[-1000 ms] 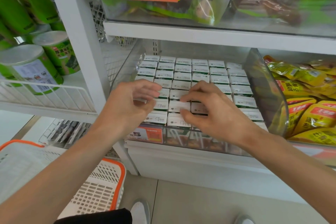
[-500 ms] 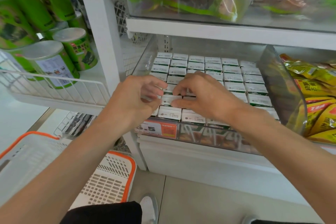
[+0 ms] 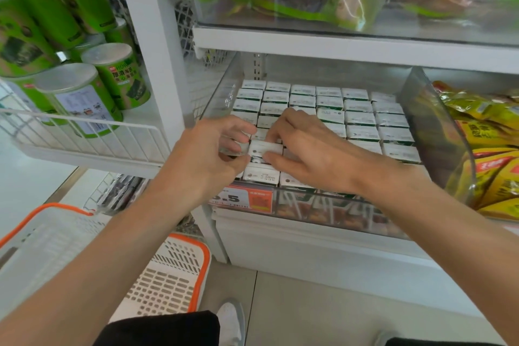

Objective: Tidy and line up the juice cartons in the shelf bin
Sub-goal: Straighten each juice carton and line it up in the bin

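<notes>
Several rows of white-topped juice cartons (image 3: 362,118) fill a clear plastic shelf bin (image 3: 323,209). My left hand (image 3: 216,157) is at the bin's front left corner, its fingers curled round a carton (image 3: 234,149) in the leftmost column. My right hand (image 3: 311,149) reaches in from the right. Its index finger and thumb pinch the neighbouring carton (image 3: 265,147), one row behind the front one. That carton sits slightly raised and askew. The cartons under both palms are hidden.
An orange price tag (image 3: 252,199) is fixed to the bin's front. Green canisters (image 3: 84,98) stand behind a white wire rail at left. Yellow snack bags (image 3: 488,149) fill the bin at right. A white and orange basket (image 3: 84,261) sits on the floor below left.
Both hands have shifted a little leftward over the front rows. My right hand went from lying over several cartons to pinching one, and my left hand closed on the carton beside it.
</notes>
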`<action>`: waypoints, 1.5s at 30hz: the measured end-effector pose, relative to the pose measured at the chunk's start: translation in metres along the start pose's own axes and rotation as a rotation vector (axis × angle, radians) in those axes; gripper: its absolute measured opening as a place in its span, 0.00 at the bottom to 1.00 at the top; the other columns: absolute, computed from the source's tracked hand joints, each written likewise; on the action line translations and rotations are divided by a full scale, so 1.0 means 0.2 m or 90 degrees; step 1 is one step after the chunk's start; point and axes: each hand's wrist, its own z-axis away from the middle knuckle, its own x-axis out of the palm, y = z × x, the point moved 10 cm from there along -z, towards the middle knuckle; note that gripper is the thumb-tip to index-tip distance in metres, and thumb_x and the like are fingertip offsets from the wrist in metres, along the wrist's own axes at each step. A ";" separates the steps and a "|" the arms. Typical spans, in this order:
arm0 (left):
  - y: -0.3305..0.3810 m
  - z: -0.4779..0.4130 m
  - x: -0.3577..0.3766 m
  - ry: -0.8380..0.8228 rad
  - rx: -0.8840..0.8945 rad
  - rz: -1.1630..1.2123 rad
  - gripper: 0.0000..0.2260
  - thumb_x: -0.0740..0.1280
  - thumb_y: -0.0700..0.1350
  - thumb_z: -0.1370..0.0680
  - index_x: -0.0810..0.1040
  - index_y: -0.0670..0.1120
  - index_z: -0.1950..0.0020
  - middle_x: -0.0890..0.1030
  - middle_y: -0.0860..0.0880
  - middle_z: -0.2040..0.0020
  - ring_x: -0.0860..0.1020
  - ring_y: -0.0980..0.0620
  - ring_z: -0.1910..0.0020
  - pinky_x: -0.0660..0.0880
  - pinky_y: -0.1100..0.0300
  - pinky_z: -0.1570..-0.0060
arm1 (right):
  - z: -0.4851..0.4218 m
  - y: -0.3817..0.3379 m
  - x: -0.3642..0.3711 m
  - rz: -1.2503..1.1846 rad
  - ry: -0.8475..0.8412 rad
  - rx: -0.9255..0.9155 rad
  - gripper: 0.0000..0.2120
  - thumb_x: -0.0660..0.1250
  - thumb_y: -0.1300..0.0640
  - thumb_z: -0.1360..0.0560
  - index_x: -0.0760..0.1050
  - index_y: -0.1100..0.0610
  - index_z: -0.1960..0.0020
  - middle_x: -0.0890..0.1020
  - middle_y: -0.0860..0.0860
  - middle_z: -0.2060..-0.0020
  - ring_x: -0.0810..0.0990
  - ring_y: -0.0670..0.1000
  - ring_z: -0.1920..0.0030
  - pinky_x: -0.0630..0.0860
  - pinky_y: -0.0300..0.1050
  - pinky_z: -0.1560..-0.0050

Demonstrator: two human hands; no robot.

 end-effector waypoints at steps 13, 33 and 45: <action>0.21 0.00 0.09 -0.058 0.102 0.142 0.17 0.72 0.42 0.20 0.79 0.53 0.32 0.85 0.63 0.41 0.79 0.69 0.39 0.72 0.76 0.39 | 0.26 0.18 -0.23 -0.446 0.335 0.077 0.11 0.64 0.49 0.14 0.78 0.52 0.35 0.85 0.44 0.47 0.84 0.45 0.45 0.80 0.40 0.45; 0.32 0.01 0.33 -0.141 0.054 0.332 0.14 0.63 0.41 0.14 0.82 0.51 0.33 0.87 0.58 0.42 0.86 0.57 0.44 0.79 0.69 0.46 | 0.57 0.37 -0.10 -0.786 0.324 0.290 0.18 0.75 0.56 0.25 0.78 0.55 0.37 0.90 0.55 0.53 0.90 0.55 0.52 0.86 0.52 0.46; 0.31 0.01 0.30 -0.116 0.046 0.317 0.15 0.69 0.44 0.18 0.80 0.55 0.32 0.85 0.61 0.41 0.84 0.61 0.43 0.79 0.70 0.47 | 0.54 0.33 -0.08 -0.842 0.271 0.291 0.08 0.66 0.58 0.16 0.78 0.56 0.37 0.90 0.54 0.52 0.89 0.54 0.49 0.85 0.46 0.43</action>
